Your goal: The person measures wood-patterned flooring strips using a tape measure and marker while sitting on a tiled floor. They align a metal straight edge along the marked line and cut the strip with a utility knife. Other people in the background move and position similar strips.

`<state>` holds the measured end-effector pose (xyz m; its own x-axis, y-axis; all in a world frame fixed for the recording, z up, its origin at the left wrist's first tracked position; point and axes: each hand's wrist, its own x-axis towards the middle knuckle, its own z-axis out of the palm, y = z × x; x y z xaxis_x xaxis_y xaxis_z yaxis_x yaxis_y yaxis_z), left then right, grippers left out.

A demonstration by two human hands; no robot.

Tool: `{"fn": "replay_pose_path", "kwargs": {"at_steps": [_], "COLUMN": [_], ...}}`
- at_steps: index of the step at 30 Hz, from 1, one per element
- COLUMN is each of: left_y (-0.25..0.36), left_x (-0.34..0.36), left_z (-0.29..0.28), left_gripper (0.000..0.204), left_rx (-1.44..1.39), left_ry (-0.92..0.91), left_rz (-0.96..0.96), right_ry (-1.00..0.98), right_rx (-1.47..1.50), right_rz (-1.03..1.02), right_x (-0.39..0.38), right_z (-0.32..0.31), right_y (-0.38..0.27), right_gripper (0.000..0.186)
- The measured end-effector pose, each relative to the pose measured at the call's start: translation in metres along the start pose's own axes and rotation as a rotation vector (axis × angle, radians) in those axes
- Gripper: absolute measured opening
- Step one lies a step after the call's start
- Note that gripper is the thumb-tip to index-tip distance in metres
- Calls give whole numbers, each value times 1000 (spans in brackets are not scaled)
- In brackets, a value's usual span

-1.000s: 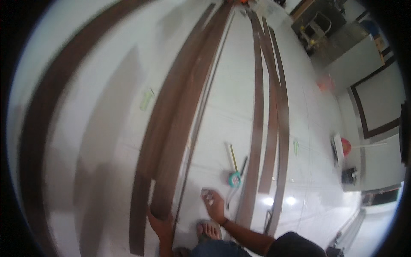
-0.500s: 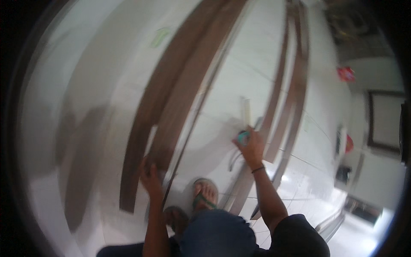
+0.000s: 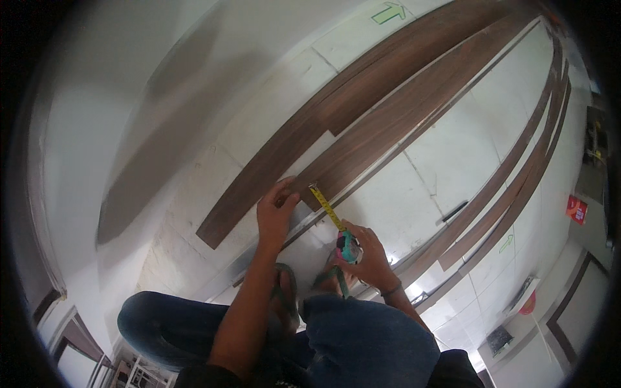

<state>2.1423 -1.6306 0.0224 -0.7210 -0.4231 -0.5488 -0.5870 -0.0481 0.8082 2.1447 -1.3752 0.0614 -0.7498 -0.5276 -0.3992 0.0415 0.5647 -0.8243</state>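
Observation:
My left hand (image 3: pixel 277 210) is closed on the near end of a brown wooden plank (image 3: pixel 381 136), fingers bent at its edge. My right hand (image 3: pixel 369 262) grips a teal tape measure (image 3: pixel 346 244); its yellow blade (image 3: pixel 326 205) reaches up-left onto that plank end, the metal hook beside my left fingers. A second, darker plank (image 3: pixel 252 187) lies alongside to the left, and a long thin strip runs along the right of the held plank. My bent knees and feet in green-strapped sandals are below my hands.
Several narrow brown strips (image 3: pixel 517 155) lie on the tiled floor at right, with a short dark bar (image 3: pixel 453 213) beside them. A pale wall (image 3: pixel 155 77) is at left. Green arrow markers (image 3: pixel 388 13), a red package (image 3: pixel 576 210) and a dark-framed panel (image 3: pixel 579 304) also show.
My right hand has picked up the tape measure and brought its blade to the plank end. My left hand has stayed at that end. The view has turned toward the left wall.

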Motion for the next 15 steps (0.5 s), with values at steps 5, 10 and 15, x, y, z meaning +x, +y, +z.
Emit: {"fn": "replay_pose_path", "kwargs": {"at_steps": [5,10,15], "left_y": [6,10,21], "left_x": [-4,-1,2], "left_z": [12,5,3], "left_gripper": [42,39,33], "left_rx": [83,87,27], "left_ry": [-16,-22,-51], "left_rz": [17,29,-71], "right_ry": [-4,-5,-56], "right_rx": [41,84,152], "right_rz": [13,-18,-8], "right_x": [7,14,15], "right_z": [-4,3,7], "right_y": [-8,-5,-1], "right_gripper": [81,79,77]}}
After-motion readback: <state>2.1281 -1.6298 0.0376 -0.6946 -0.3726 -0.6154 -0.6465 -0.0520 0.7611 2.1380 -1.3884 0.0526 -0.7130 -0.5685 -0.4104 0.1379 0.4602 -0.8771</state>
